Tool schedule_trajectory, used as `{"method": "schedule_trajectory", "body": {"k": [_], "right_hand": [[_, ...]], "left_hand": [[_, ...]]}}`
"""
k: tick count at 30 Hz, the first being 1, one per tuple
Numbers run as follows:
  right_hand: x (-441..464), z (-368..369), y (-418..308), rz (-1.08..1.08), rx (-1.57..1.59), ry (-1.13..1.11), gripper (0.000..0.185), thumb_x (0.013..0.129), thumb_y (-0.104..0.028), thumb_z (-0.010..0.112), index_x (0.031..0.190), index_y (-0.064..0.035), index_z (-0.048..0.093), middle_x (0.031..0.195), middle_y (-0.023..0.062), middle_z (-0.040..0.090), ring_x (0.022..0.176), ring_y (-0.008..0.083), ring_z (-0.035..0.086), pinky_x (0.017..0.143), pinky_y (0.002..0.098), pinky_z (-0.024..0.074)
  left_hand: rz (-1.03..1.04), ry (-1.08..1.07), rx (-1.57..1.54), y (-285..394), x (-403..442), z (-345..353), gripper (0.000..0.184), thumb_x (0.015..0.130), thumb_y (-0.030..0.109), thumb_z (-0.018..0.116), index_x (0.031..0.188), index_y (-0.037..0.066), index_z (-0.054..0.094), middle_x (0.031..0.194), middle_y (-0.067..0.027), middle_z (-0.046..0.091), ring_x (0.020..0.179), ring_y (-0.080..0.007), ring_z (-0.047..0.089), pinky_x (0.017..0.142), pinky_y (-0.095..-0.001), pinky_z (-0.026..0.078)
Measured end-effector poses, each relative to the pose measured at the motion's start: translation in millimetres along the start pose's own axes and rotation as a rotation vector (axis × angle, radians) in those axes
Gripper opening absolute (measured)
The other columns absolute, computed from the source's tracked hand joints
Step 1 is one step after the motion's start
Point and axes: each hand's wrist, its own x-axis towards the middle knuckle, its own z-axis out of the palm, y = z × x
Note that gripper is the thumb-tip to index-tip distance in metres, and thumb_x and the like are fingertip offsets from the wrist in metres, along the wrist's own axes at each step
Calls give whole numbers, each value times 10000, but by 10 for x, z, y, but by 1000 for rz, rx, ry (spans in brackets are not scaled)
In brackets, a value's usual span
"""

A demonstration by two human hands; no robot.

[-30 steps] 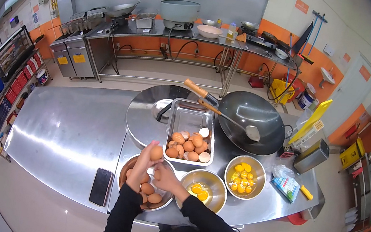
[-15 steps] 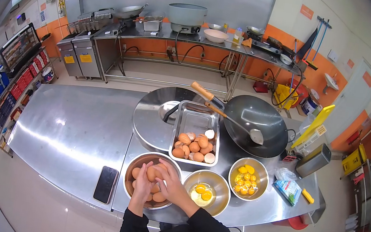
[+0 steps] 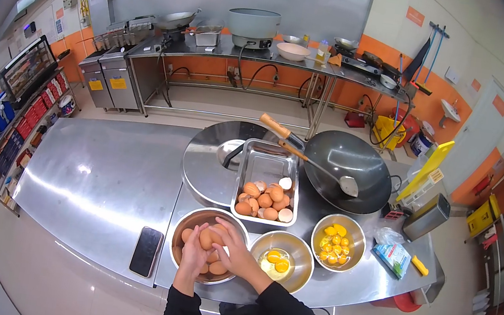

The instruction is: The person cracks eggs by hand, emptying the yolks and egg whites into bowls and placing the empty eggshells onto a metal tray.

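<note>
Brown eggs (image 3: 207, 239) clasped between our hands

At left, our smartphone (image 3: 146, 251) lies on the steel desk (image 3: 101, 175). Next, over the metal bowl of whole eggs (image 3: 174, 249), our left hand (image 3: 192, 255) cups its fingers under the brown eggs; our right hand (image 3: 235, 255) curls its fingers round their other side. Behind sit the round lid (image 3: 203, 160) and, just right of it, the steel tray (image 3: 260, 152) holding eggshells (image 3: 266, 199). Further right come a bowl with two yolks (image 3: 301, 280), the wok (image 3: 351, 165) behind, and a bowl with many yolks (image 3: 354, 256).
</note>
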Motion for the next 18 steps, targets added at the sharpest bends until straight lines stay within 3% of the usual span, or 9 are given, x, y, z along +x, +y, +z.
{"method": "schedule_trajectory", "body": {"k": [3, 6, 7, 10, 14, 18], "right_hand": [[7, 6, 52, 27, 63, 208, 350, 927, -116, 527, 1262, -37, 462, 1384, 198, 417, 1238, 336, 463, 1037, 409, 365], [-88, 99, 127, 402, 865, 381, 311, 979, -194, 484, 1255, -52, 461, 1364, 169, 465, 1128, 270, 547, 952, 363, 430], [-127, 41, 168, 489, 1086, 341, 348, 1013, -298, 422, 1254, -50, 462, 1335, 153, 505, 987, 199, 589, 844, 294, 458], [-219, -95, 264, 615, 1429, 234, 413, 1018, -362, 384, 1261, -38, 462, 1271, 150, 541, 932, 169, 578, 779, 264, 455], [-291, -306, 114, 725, 1450, 202, 370, 1008, -330, 441, 1233, -40, 489, 1004, 66, 597, 857, 155, 588, 797, 283, 489], [-420, -471, 30, 683, 1128, 123, 425, 945, -262, 590, 1275, -18, 481, 1063, 73, 618, 896, 135, 608, 829, 290, 502]], "left_hand": [[21, 35, 31, -17, 26, 17, 516, 996, 417, 351, 1345, 40, 406, 1272, -117, 505, 1144, -217, 535, 921, -355, 450], [78, 27, 191, 3, -42, 109, 488, 985, 396, 409, 1315, 40, 463, 1202, -114, 552, 1032, -201, 596, 822, -316, 497], [103, 8, 261, 23, -61, 152, 473, 980, 386, 436, 1297, 39, 493, 1167, -110, 575, 984, -193, 620, 782, -299, 513], [129, -21, 519, 112, -148, 324, 359, 918, 298, 604, 1177, 50, 618, 1027, -61, 639, 822, -116, 623, 644, -221, 493], [181, -94, 724, 78, -151, 479, 387, 829, 234, 730, 1143, 26, 643, 896, -42, 670, 731, -81, 618, 624, -182, 486], [222, -210, 798, 9, -120, 556, 435, 798, 216, 764, 1161, 13, 636, 882, -45, 673, 761, -70, 616, 674, -194, 503]]}}
